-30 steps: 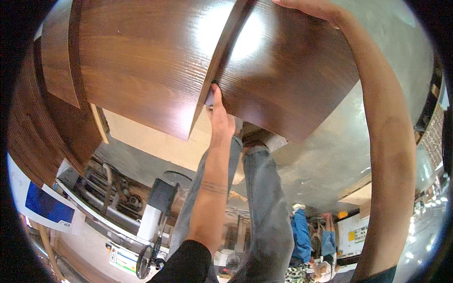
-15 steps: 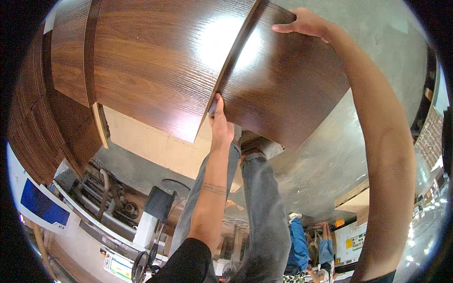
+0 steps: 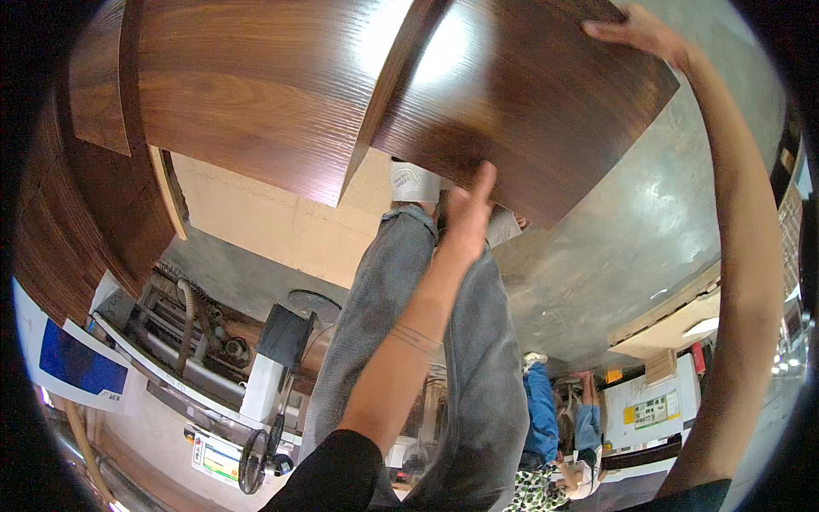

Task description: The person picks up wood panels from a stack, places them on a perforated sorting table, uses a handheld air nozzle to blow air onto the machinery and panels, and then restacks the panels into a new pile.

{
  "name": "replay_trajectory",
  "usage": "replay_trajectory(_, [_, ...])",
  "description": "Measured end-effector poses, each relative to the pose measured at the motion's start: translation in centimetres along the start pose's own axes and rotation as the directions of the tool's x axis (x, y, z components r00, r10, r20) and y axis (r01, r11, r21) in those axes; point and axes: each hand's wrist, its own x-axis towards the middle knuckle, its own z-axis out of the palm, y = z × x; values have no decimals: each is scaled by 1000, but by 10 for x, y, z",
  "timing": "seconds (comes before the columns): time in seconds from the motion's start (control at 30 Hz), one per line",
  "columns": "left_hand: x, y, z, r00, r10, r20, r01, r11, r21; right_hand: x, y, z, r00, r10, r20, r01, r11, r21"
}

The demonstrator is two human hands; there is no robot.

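Observation:
A dark brown wood-grain panel point(image 3: 537, 111) lies slanting at the upper right, beside a larger matching stack of panels point(image 3: 247, 85). My right hand point(image 3: 647, 38) holds the panel by its far right edge, thumb laid on the top face and fingers over the side. At the near edge, my left hand point(image 3: 465, 213) is closed on the panel with its thumb up against the face. Its other fingers are mostly hidden and a little blurred.
Left of the stack stand more brown panels point(image 3: 85, 196). Beneath is a pale board point(image 3: 256, 218) on the grey floor point(image 3: 631, 230). A machine with a hose point(image 3: 188, 316) stands lower left. Two other people, one in blue trousers point(image 3: 539, 410), are at the lower right.
My left hand has slid from the panel's left corner to the middle of its near edge. My right hand has moved right, and more of the panel's face shows.

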Motion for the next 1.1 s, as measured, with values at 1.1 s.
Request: replay_trajectory(1.1, [51,13,-137,863,-264,431,44,889,455,-91,41,193,843,450,-294,273,113,955])
